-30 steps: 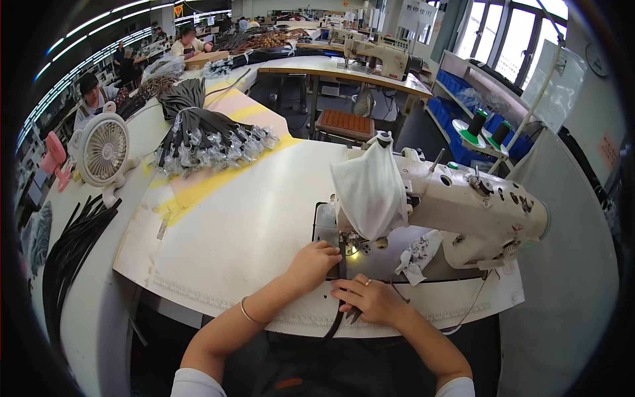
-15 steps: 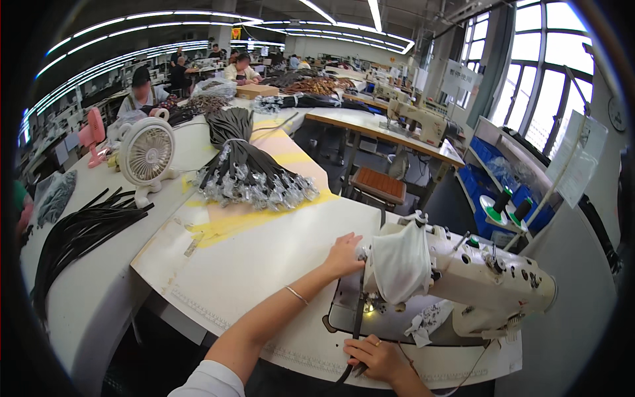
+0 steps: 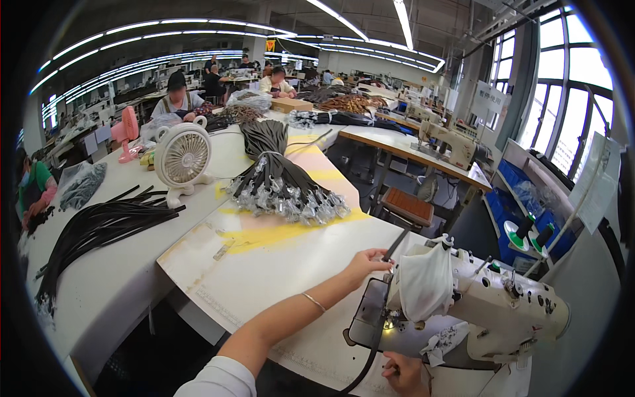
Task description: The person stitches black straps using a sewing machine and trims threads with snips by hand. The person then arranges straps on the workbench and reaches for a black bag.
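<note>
At the sewing machine [image 3: 506, 308], in the head view, we see one black strap [image 3: 376, 345] running past the lit needle area, its far end pointing beyond the machine and its near part curving down over the front edge of the white table [image 3: 311, 261]. Our left hand [image 3: 364, 266] has its fingers pinched around the strap near that far end. Our right hand [image 3: 403, 372] is at the front of the table, just right of the strap, with fingers curled; we cannot tell whether they grip anything. A white cloth [image 3: 425, 283] covers the machine's head, and a speckled scrap of cloth [image 3: 444, 343] lies under its arm. Farther back, we see a tied bundle of dark straps [image 3: 270, 173] with clear-wrapped ends, then, to its left, a white fan [image 3: 184, 157] and loose black straps [image 3: 109, 226].
</note>
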{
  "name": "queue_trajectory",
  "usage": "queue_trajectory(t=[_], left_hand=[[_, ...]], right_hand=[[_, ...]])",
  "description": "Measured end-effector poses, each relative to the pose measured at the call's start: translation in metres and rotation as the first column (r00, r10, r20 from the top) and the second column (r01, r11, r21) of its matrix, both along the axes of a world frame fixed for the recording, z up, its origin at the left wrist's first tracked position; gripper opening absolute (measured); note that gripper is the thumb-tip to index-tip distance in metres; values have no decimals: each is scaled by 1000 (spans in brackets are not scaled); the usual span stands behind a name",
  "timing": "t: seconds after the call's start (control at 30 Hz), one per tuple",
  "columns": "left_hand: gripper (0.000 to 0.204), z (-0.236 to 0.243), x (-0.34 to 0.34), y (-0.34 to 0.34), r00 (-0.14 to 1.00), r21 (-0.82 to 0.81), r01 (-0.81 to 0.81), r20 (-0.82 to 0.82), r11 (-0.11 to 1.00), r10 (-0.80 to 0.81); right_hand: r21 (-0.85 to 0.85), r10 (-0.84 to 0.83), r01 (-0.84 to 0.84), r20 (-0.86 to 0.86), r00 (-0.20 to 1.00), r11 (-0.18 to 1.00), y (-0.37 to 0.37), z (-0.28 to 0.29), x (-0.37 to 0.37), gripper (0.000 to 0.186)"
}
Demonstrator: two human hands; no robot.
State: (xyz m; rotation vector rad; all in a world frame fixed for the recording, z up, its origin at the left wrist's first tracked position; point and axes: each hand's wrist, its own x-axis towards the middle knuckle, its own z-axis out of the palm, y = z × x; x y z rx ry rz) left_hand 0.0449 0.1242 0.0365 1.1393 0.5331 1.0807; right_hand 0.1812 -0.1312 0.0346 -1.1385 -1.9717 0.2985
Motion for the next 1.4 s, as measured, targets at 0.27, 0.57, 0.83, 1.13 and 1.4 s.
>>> queue_trajectory(t=[0.27,0.57,0.83,1.13,1.4], left_hand=[[28,-11,-96,-101,964,-310,267,74,913,-256],[38,-7,-98,-123,955,-174,232,-145,957,-258],[37,-11,-111,-116,977,-146,205,-24,968,-211],[25,123,-364,-48,742,-5,-529,483,849,465],[31,153,-664,-291,146,188,-979,352,84,925]], right_hand=[[95,-415,406,296,860,909,14,12,-31,26],[248,-479,411,514,712,877,74,10,-57,10],[50,-446,451,284,849,891,68,-22,-36,20],[-5,-379,389,217,900,921,73,-19,-44,31],[-194,-385,489,404,830,851,52,16,-54,47]])
